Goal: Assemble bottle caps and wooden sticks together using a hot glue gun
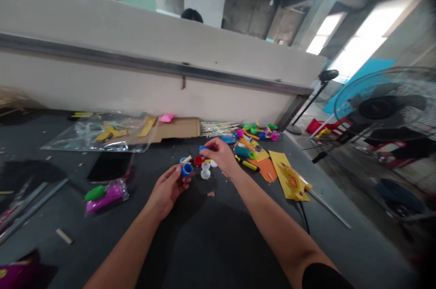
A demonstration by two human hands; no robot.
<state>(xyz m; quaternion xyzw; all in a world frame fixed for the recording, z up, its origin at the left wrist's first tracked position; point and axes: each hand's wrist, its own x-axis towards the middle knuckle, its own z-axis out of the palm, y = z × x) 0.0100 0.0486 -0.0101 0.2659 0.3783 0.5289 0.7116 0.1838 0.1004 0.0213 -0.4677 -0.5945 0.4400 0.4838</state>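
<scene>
My left hand (172,189) is closed around a small blue pot (186,170), its open mouth turned up toward me. In my right hand (220,155) a small blue cap (203,148) is pinched between thumb and fingers, a little apart from the pot and farther back. Between and below the hands sit a red cap (198,160) and several small clear white cups (205,173). Just behind the blue pot, a pale wooden stick (186,159) lies over a light-blue-rimmed pot, which is partly hidden.
Left are a phone-like black slab (111,166) and purple and green clay packs (106,196). Cardboard (180,129) and a plastic bag (85,134) lie at the back. Rightward are a yellow glue gun (298,183), a marker (250,164) and coloured sheets (264,168). A fan (376,107) stands beyond the edge.
</scene>
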